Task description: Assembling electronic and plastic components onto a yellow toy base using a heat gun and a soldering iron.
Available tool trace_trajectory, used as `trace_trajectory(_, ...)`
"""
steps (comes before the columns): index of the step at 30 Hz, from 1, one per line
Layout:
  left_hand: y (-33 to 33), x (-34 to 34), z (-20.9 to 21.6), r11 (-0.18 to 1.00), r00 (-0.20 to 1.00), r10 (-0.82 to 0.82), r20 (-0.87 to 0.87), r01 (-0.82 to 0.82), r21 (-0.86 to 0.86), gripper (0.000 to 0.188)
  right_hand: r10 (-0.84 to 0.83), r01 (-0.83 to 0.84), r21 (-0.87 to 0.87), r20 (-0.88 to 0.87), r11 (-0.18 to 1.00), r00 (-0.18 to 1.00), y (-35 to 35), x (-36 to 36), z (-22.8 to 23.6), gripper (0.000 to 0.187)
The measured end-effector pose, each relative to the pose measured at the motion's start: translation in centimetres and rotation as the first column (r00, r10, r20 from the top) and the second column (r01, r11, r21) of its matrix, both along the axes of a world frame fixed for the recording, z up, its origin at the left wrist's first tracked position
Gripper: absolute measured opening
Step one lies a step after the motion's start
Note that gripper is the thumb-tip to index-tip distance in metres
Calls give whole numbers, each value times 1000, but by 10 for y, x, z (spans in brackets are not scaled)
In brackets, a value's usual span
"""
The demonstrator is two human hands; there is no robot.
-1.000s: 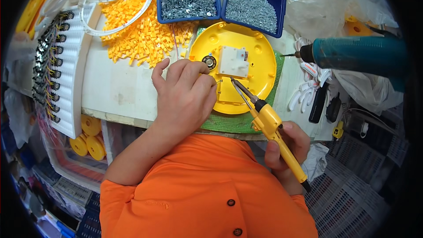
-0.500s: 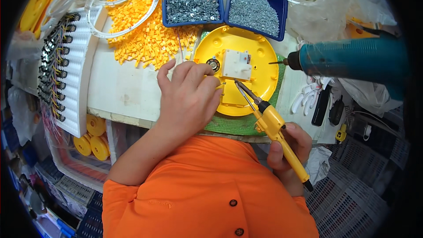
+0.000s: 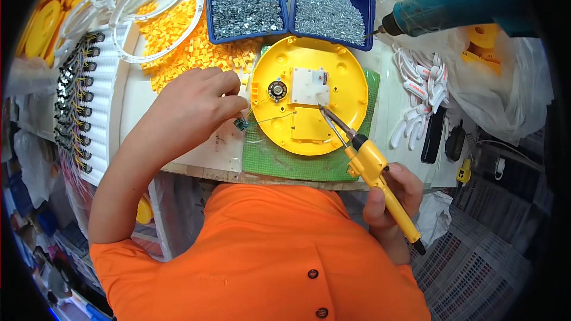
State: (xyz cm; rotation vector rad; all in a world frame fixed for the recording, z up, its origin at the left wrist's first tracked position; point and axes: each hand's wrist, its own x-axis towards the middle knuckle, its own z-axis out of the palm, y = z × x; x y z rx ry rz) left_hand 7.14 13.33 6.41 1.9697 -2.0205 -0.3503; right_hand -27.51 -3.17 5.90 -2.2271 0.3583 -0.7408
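Note:
In front of me lies a round yellow plastic housing point(image 3: 351, 120), open side up. Inside it are a white gearbox-like block point(image 3: 309, 87) and a small round speaker point(image 3: 277, 90). My right hand point(image 3: 394, 199) is closed around a yellow soldering gun point(image 3: 370, 160), its tip at the lower edge of the white block. Left of the housing, my left hand point(image 3: 199, 104) pinches what looks like a thin wire, though the fingertips partly hide it. A small green circuit board point(image 3: 241, 124) hangs just under those fingers, with thin wires running to the housing.
Behind the housing stand two blue bins point(image 3: 248, 37) of small metal parts. Yellow plastic pieces point(image 3: 196, 56) are heaped behind my left hand, with white rings point(image 3: 128, 56) nearby. A teal power screwdriver point(image 3: 458, 3) hangs at upper right. A green mat point(image 3: 279, 163) underlies the housing; white parts point(image 3: 425, 80) lie right.
My left hand has moved left off the housing, and the small circuit board now shows under its fingers. The soldering gun has hardly moved. My view has shifted slightly; the screwdriver appears higher.

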Motion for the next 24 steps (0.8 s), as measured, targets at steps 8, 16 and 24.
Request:
trace_trajectory(8,20,-36,17,982,953,67,297,-11,-188,14,-164,168,-46,78,985,983,-2,-9,-5,44)
trace_trajectory(16,61,-30,41,927,896,373,240,-370,-60,19,-228,221,113,50,969,972,7,-32,-10,44)
trace_trajectory(24,43,-30,49,751,574,355,-738,-645,-141,6,-267,262,215,-6,941,964,20,-41,-9,46)
